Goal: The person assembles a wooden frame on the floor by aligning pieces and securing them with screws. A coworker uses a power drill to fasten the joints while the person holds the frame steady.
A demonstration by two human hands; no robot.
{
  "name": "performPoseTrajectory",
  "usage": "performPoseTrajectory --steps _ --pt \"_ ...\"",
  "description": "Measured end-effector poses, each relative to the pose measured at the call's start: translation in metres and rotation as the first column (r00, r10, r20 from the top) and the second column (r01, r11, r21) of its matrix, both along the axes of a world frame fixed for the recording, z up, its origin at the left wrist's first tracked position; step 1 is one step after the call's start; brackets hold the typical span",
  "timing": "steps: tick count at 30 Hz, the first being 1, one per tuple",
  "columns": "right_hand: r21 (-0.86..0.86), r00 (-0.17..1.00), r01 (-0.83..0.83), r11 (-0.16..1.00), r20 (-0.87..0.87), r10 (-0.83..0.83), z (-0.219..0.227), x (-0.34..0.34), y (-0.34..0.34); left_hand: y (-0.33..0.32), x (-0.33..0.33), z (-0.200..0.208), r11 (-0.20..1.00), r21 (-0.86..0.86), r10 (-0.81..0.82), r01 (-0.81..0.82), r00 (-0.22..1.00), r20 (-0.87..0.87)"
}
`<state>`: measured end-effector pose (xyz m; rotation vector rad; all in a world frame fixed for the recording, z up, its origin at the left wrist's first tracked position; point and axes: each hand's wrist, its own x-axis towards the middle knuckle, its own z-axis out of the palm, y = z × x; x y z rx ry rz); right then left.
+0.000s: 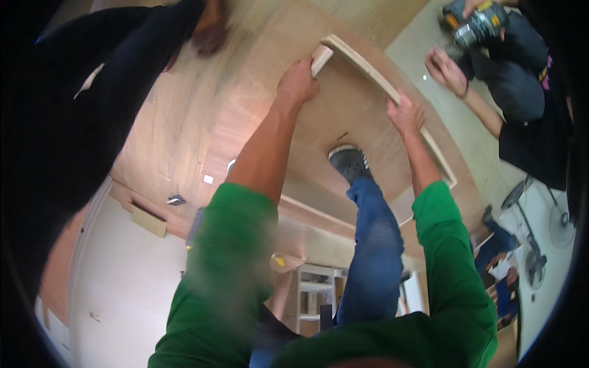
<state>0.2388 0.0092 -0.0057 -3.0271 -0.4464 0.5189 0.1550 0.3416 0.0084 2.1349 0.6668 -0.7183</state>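
A shallow open wooden frame (365, 66) of pale boards is in front of me, over a broad plywood sheet (270, 55). My left hand (299, 83) is closed around the end of its left board, near the far corner. Along the right-hand board my right hand (406, 115) grips the top edge, fingers wrapped over it. My foot in a dark shoe (350, 161) rests inside the frame, close to a small dark strip (343, 136) on the panel. My left forearm hides much of the frame's left side.
At the upper right a co-worker's hand holds a cordless drill (481, 26); their other hand (446, 70) is open near the frame. Another person in dark clothes (123, 67) stands at left. A stepladder (316, 288) is behind me, and fans (535, 267) stand at lower right.
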Motion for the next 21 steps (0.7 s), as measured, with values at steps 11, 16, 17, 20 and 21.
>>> performPoseTrajectory --steps 11,16,17,20,21 --pt "-0.028 0.955 0.19 0.981 -0.228 -0.191 0.039 0.012 0.032 0.007 -0.002 -0.009 0.977 -0.207 0.098 -0.052 0.971 0.22" --pt "0.438 0.989 0.129 0.89 -0.128 -0.08 0.048 0.024 0.118 0.004 -0.005 -0.009 0.952 -0.276 0.194 -0.13 0.956 0.22" --pt "0.412 0.97 0.161 0.897 -0.233 -0.068 0.045 0.026 0.136 0.005 -0.007 -0.011 0.947 -0.299 0.188 -0.113 0.954 0.234" --pt "0.277 0.941 0.161 0.947 -0.331 -0.063 0.033 0.04 0.169 0.009 -0.005 -0.021 0.925 -0.377 0.178 -0.04 0.923 0.34" --pt "0.251 0.941 0.148 0.957 -0.334 -0.058 0.032 0.038 0.172 0.01 -0.005 -0.023 0.903 -0.43 0.186 -0.019 0.918 0.35"
